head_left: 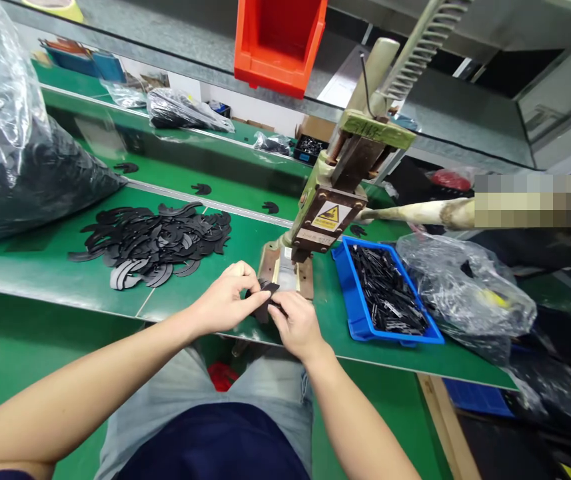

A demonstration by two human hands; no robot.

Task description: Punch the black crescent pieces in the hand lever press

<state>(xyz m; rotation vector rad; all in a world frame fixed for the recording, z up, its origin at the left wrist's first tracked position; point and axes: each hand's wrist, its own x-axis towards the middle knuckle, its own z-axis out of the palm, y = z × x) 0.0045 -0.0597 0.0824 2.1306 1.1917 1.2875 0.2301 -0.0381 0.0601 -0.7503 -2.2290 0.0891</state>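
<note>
Both hands — left (232,300), right (298,323) — pinch a black part (265,305) between thumbs and fingers, before the press (332,193).

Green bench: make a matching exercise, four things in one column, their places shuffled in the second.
1. Red bin
2. Blue tray
3. Heap of curved dark parts
4. Held dark part

A. On the bench, left of the press
B. At the fingers of the left hand and right hand
C. By the shelf edge
D. Right of the press

Pairs: 1-C, 2-D, 3-A, 4-B
</note>
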